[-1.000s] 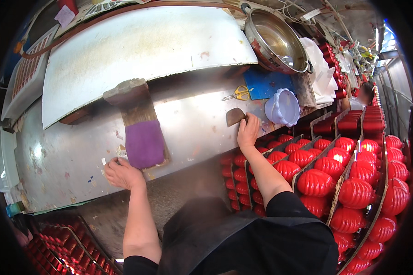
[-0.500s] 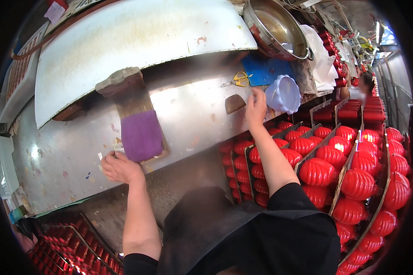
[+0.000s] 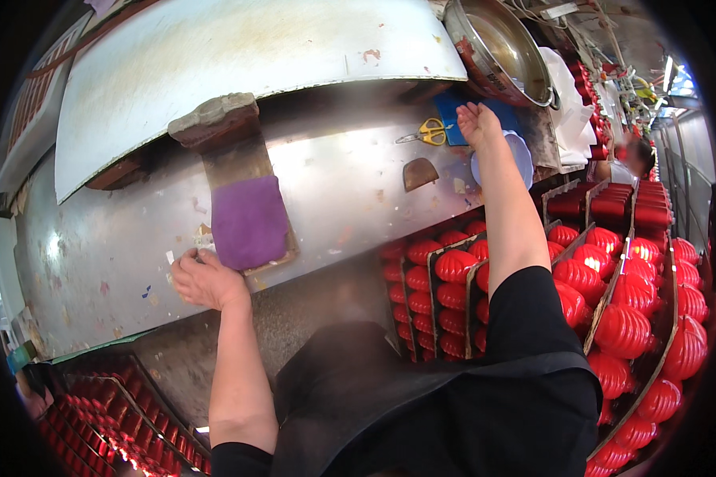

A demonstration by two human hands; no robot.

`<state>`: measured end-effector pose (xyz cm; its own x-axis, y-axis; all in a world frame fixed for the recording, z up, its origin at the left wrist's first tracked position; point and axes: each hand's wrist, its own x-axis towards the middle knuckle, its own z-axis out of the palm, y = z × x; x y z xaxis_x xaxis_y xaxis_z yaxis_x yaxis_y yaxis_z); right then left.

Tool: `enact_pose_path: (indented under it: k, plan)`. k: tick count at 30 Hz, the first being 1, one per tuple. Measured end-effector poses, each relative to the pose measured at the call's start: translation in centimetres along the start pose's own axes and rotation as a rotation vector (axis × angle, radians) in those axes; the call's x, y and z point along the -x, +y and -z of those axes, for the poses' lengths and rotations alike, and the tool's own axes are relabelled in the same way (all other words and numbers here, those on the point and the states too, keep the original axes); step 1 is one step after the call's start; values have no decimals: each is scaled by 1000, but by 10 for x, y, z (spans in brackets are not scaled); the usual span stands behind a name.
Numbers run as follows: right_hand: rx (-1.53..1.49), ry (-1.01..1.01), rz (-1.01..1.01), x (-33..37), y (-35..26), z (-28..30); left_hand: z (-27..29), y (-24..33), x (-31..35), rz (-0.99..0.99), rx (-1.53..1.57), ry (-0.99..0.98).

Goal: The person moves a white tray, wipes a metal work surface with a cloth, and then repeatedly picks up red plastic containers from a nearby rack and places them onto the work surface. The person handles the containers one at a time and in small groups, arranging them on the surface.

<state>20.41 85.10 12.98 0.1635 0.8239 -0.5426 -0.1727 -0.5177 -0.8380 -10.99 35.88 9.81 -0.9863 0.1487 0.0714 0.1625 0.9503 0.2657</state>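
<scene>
My left hand point(image 3: 207, 280) rests at the near edge of the metal table, fingers loosely bent and apart, with nothing visible in it. Just right of it lies a purple cloth point(image 3: 250, 222) spread over a board point(image 3: 239, 156). A small white scrap point(image 3: 170, 257) lies by its fingertips. My right hand point(image 3: 479, 126) is raised over a blue sheet point(image 3: 451, 107), its fingers partly curled and apart, holding nothing that I can see. My right forearm partly hides a lavender bowl point(image 3: 519, 153). Yellow-handled scissors point(image 3: 429, 132) and a brown half-round scraper-like piece point(image 3: 419, 173) lie left of that hand.
A stone-like block point(image 3: 215, 119) sits on the board's far end. Behind is a raised white panel point(image 3: 239, 48), with a large metal basin point(image 3: 505, 48) at far right. Racks of glossy red ribbed ornaments point(image 3: 624, 330) stand to the right. A person point(image 3: 624, 163) is in the background.
My right hand has moved away and to the right, from beside the brown piece to above the blue sheet. My left hand stays by the purple cloth. The whole view has shifted slightly.
</scene>
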Motion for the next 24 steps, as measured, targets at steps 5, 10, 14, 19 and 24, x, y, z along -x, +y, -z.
enact_pose_path:
  k: [5, 10, 14, 19, 24]
  plan:
    - [-48, 71, -43, -29, -4, -6, -1, -1, -1, -11, -20, 19]
    - [-118, 56, -45, -55, -9, -4, -4, 0, -1, -6, -10, 28]
    - [-182, 60, -77, -74, -9, 1, -3, 0, -1, -6, -10, 30]
    - [-204, 73, -65, -88, -7, 3, -1, 2, -1, 4, -1, -15]
    - [-245, 46, -67, -93, -6, 2, -2, 3, 0, 26, -25, -12]
